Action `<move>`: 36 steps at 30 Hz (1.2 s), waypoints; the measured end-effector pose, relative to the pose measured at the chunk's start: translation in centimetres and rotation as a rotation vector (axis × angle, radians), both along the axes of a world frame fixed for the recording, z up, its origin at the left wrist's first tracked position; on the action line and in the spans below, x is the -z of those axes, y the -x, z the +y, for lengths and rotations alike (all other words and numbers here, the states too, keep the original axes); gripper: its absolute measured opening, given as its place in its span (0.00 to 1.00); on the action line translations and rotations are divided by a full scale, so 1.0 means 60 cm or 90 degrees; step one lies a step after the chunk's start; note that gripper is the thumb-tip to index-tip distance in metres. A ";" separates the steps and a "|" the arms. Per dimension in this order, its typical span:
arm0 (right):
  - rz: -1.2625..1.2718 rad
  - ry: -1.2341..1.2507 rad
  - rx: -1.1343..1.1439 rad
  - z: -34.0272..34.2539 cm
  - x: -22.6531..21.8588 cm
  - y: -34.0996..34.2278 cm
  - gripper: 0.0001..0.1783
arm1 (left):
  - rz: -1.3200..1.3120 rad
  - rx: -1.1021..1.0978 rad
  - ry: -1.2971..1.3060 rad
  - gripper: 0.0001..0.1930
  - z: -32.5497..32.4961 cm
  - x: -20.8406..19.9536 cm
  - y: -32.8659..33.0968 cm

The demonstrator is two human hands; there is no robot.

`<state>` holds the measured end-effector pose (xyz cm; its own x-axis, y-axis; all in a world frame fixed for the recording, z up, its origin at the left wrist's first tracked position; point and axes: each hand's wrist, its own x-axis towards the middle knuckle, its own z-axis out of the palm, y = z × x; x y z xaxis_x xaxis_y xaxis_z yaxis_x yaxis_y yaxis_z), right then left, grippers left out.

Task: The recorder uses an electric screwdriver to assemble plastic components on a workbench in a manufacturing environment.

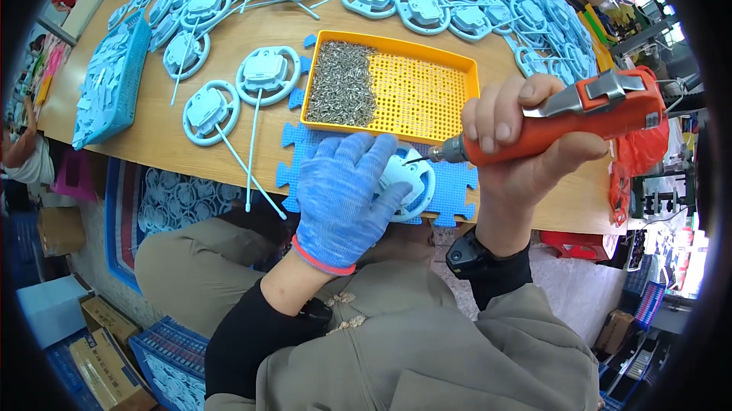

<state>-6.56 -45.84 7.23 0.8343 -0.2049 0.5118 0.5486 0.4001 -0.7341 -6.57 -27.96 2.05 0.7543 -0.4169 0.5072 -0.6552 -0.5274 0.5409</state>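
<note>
My left hand (pixel 339 194), in a blue knitted glove with a red cuff, presses down on a light-blue ring-shaped plastic part (pixel 408 174), its thumb and fingers along the part's left side. The part lies on a blue foam mat (pixel 455 190). My bare right hand (pixel 507 125) is wrapped round an orange-red electric screwdriver (pixel 602 102), held nearly level. Its thin dark bit points left and meets the part's raised middle; whether it sits in a screw is too small to tell. Just beyond the mat is a yellow perforated tray (pixel 427 91) with small metal screws (pixel 341 83) heaped in its left half.
Two similar ring parts with long stems (pixel 207 110) lie left of the tray. A large pile of them (pixel 423 11) covers the table's far side. A blue basket (pixel 122 83) of flat pieces stands at the left edge. Below the table, a crate (pixel 171 201) holds more rings.
</note>
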 end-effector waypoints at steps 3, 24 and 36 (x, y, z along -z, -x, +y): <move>-0.002 -0.022 -0.029 0.008 -0.003 0.007 0.42 | 0.033 0.066 0.025 0.15 -0.004 0.001 -0.014; -0.054 0.063 -0.107 0.029 0.001 0.008 0.40 | 0.055 0.090 0.025 0.25 0.003 0.027 -0.001; 0.094 0.091 0.001 0.017 0.030 0.019 0.35 | 0.089 0.025 -0.105 0.41 -0.017 0.030 0.009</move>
